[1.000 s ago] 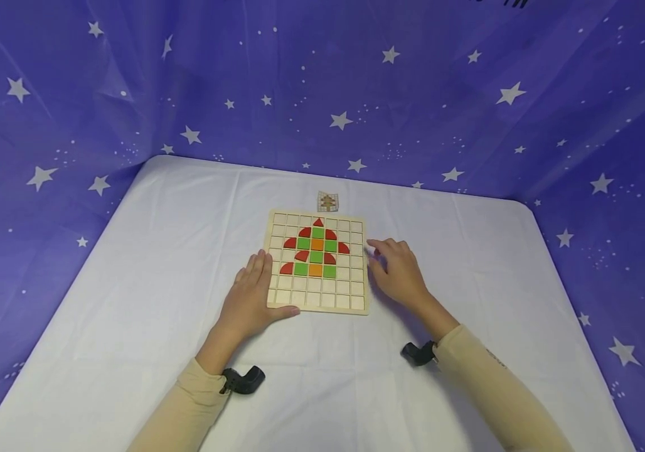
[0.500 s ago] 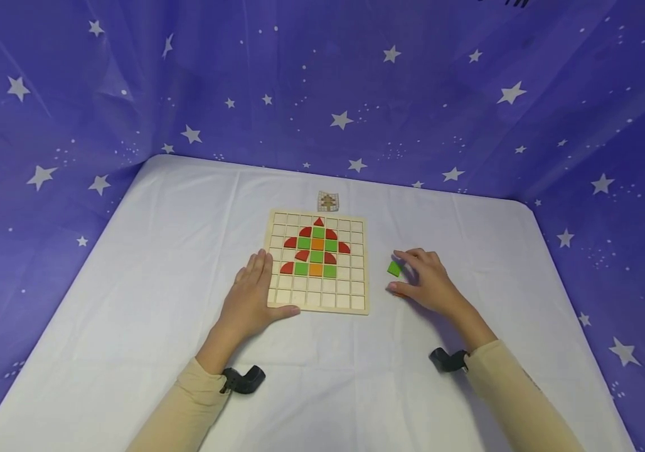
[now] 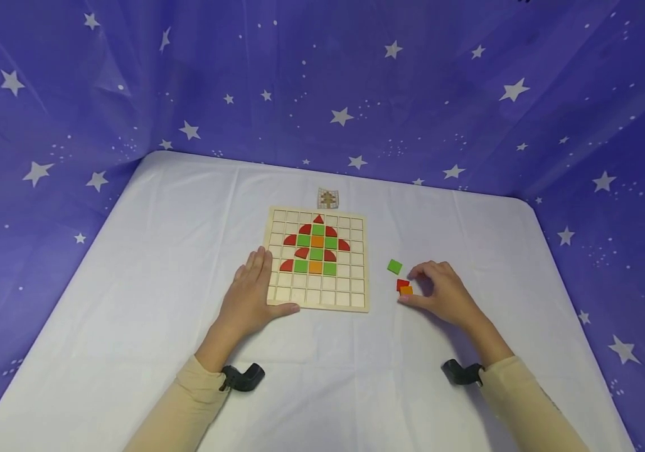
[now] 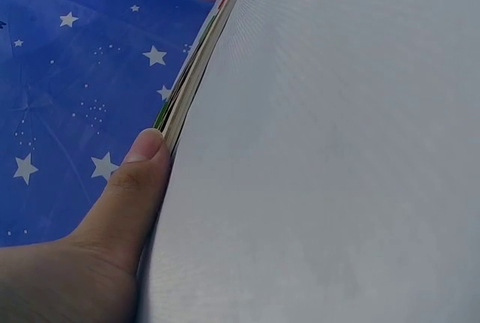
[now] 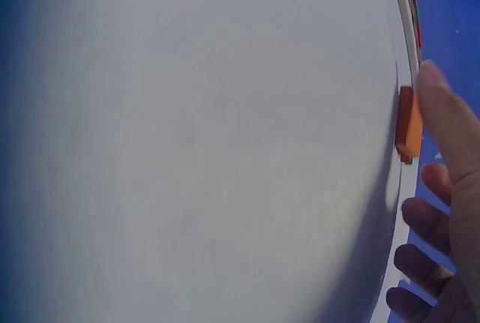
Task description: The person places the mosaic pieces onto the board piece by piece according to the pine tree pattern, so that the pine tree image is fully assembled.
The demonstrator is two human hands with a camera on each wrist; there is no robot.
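A square wooden grid board (image 3: 317,307) lies on the table with red, green and orange tiles forming a tree shape. One red quarter-round tile (image 3: 302,253) sits askew in its cell. Along the board's left side lie the straight fingers of my left hand (image 3: 246,298), its thumb against the front edge. To the right of the board, my right hand (image 3: 447,295) has thumb and forefinger apart around a loose orange tile (image 3: 406,290), the thumb right at it. That tile overlaps a red tile (image 3: 401,284). A loose green tile (image 3: 394,267) lies just beyond.
Behind the board is a small card (image 3: 327,199) with a tree pattern on a grid. A white cloth covers the table (image 3: 187,207). A blue star-printed curtain (image 3: 311,75) rises at the back and sides.
My right hand has moved from the board's right edge rightward and toward me. The green, red and orange tiles now show loose on the cloth beside it. My left hand has stayed put.
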